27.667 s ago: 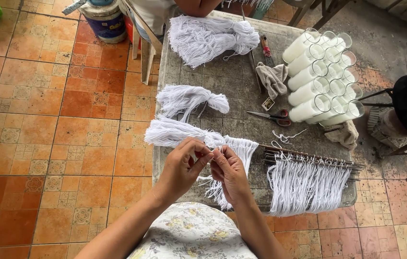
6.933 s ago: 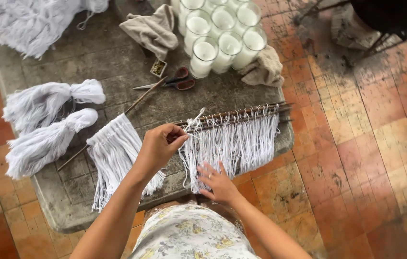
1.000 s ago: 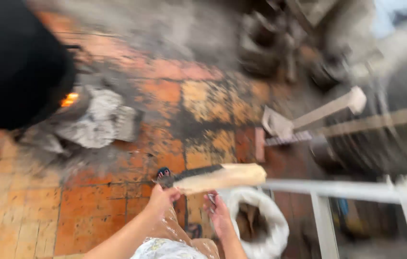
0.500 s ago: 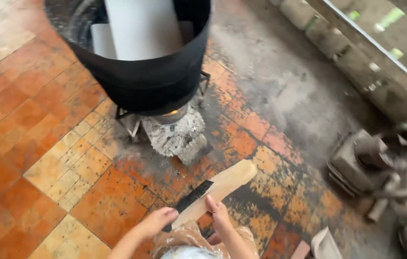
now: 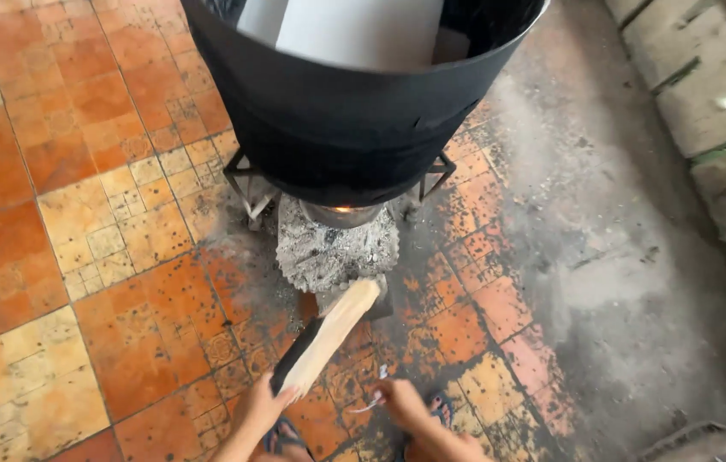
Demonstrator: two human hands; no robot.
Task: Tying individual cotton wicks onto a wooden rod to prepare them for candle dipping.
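Here we hold firewood before the stove.
Left hand (image 5: 262, 406) grips the stick (image 5: 328, 334); right hand (image 5: 401, 400) pinches white thread (image 5: 371, 400).

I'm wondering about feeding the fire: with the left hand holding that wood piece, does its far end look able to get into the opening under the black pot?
Probably yes. The left hand grips the wood piece, whose far end already lies at the ash heap, with the glow under the black pot just beyond and nothing between.
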